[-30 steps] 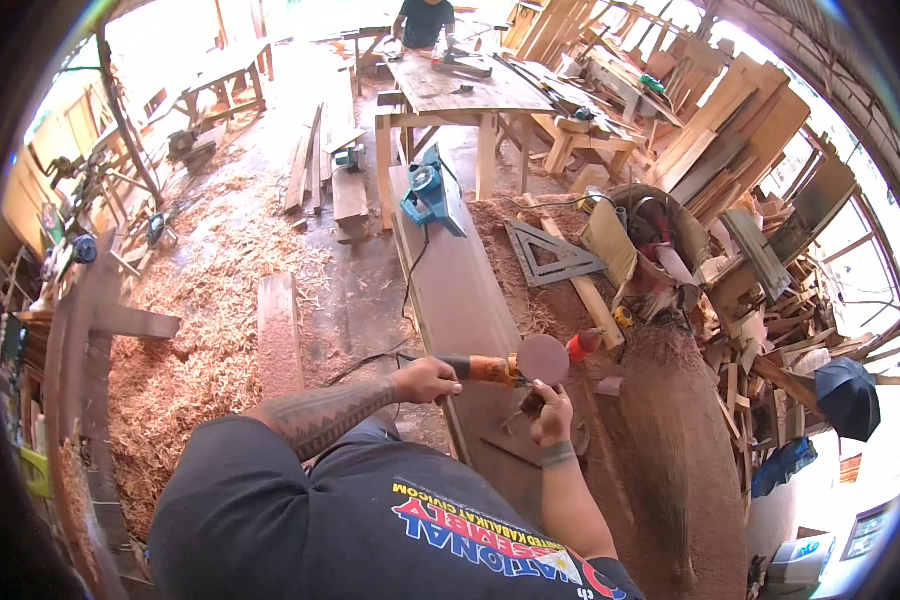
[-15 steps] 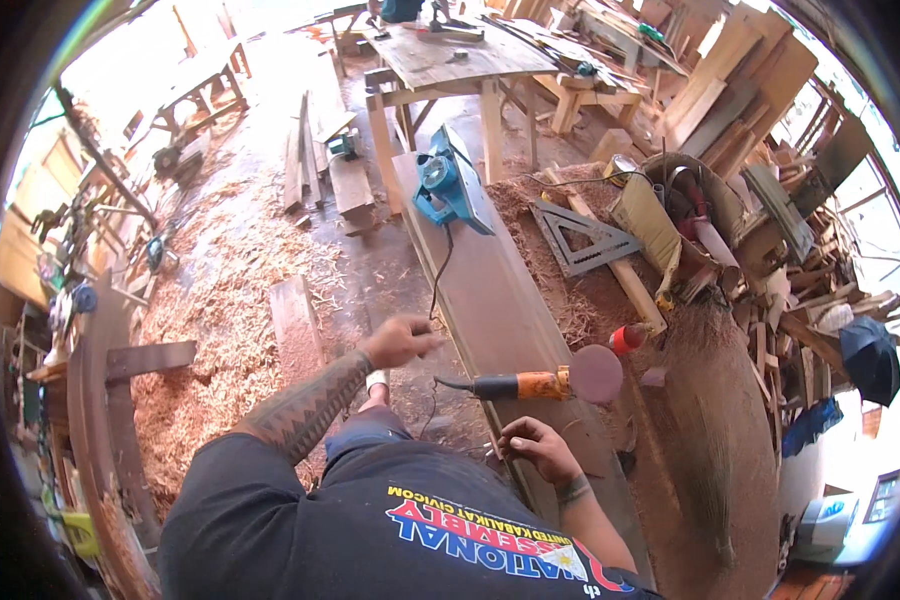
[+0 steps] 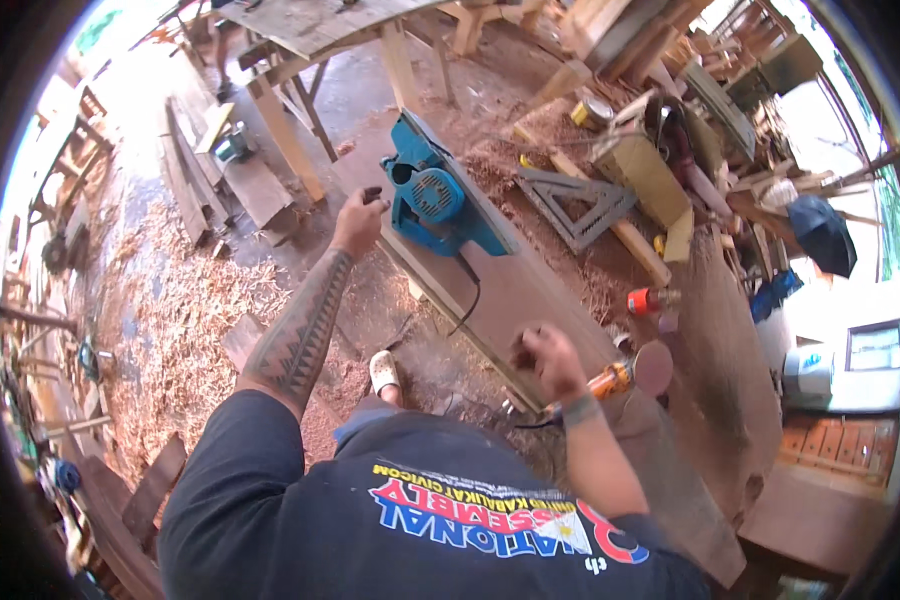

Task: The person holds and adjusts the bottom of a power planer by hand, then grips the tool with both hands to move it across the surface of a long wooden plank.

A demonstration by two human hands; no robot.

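A blue electric hand planer point(image 3: 432, 190) rests on a long wooden board point(image 3: 500, 300), its black cord trailing over the board toward me. My left hand point(image 3: 358, 222) is just left of the planer, fingers loosely bent and holding nothing that shows. Above the nearer part of the board is my right hand point(image 3: 550, 362), slightly blurred, with half-curled fingers and nothing visible in them. Beside its wrist lies an orange and black angle grinder point(image 3: 610, 380) with a round reddish sanding disc point(image 3: 654, 368).
A grey triangular square point(image 3: 576, 208) leans right of the board, near an orange-red object point(image 3: 652, 300). Beyond stands a wooden workbench point(image 3: 320, 25). Shavings point(image 3: 170, 350) cover the floor at left, where planks point(image 3: 255, 190) lie. Stacked lumber and a dark umbrella point(image 3: 822, 235) are at right.
My left hand has moved forward to the planer's side. My right hand has moved forward over the board, beside the grinder. The view has shifted, bringing the planer nearer.
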